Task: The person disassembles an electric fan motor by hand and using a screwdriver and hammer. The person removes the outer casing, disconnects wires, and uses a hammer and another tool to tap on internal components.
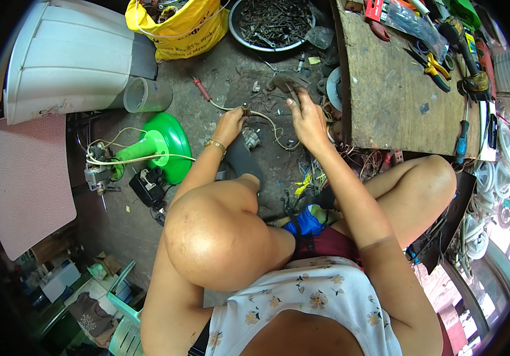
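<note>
My left hand (230,126), with a bracelet at the wrist, is closed on a small dark metal piece (245,109) that sticks up past the fingertips. My right hand (310,121) grips a dark, rusty-looking metal tool (283,81); its exact kind is not clear. Just below and between the hands lies a silvery metal part (251,139) on the floor. Ahead of my left hand is a red-handled tool (201,89) like a soldering iron, its pale cord running between the hands. A green fan stand (172,155) with an exposed motor (96,177) lies to the left.
A wooden table (385,89) at right bears yellow-handled pliers (436,66) and a screwdriver (462,139). Ahead stand a metal basin (236,38) of small parts and a yellow bag (184,37). Left are a clear container (151,96), a white bin (71,65) and a black device (147,187).
</note>
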The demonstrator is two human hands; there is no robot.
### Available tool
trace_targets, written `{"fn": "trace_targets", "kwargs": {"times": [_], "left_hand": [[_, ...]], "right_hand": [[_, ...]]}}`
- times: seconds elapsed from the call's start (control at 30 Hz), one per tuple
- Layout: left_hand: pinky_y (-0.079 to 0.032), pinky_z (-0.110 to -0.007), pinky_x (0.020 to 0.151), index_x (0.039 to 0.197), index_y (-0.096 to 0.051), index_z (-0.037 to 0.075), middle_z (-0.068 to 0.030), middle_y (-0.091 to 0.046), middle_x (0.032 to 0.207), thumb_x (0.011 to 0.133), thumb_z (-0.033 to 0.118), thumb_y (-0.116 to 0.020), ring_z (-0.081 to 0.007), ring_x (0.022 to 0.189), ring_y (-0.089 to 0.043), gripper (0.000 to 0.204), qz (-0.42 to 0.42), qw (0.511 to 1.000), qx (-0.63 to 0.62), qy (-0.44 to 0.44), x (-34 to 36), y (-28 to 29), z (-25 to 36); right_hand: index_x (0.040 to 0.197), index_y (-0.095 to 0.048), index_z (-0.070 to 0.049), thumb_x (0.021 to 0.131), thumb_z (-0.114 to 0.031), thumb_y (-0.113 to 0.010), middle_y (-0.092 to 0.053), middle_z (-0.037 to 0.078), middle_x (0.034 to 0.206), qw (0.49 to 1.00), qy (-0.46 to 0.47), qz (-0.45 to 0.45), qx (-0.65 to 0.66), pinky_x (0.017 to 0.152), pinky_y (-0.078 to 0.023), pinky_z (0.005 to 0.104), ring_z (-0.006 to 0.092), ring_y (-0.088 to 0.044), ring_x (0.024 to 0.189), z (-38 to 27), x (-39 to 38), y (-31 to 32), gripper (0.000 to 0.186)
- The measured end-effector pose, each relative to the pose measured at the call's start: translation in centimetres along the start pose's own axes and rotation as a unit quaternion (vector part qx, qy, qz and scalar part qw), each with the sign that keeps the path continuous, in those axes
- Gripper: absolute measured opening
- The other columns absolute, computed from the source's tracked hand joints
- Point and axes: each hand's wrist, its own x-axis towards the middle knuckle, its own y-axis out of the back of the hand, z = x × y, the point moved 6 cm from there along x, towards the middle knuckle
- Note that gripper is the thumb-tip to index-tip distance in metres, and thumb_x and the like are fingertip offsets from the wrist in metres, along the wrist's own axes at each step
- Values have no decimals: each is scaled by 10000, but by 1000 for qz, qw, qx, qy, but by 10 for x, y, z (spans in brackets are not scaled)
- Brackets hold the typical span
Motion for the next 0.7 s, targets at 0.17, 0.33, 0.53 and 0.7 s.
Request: {"fn": "trace_targets", "kwargs": {"times": [0.17,0.33,0.53,0.7], "left_hand": [[-499,-438,737,963,-618,10,-177,-659,896,840,12,-617,-383,850,-637,124,1,1000,-28,-1,-1,0,2],[-498,-441,733,956,-618,11,-184,-654,901,834,11,-614,-392,861,-632,122,-11,1000,-13,8,-2,-2,5],[-497,-447,734,950,-623,15,-191,-645,903,837,18,-614,-401,857,-623,113,10,1000,-22,-12,-6,-1,6],[-500,-446,738,950,-625,17,-184,-645,901,850,18,-605,-399,861,-625,101,9,1000,-19,4,-5,-2,6]], "right_hand": [[1237,-503,-125,960,-287,-537,-649,290,844,1000,3,-7,-2,736,-473,531,490,-627,863,2,0,-6,322],[1234,-505,-112,960,-295,-535,-654,290,874,1000,-1,-15,-17,752,-478,530,482,-631,884,2,-2,-9,332],[1230,-512,-102,961,-310,-528,-658,287,909,999,10,-28,-28,775,-480,527,484,-627,906,-2,-3,-12,341],[1244,-511,-95,960,-306,-529,-656,288,934,999,6,-26,-28,790,-480,522,482,-624,918,-2,-2,-12,354]]}}
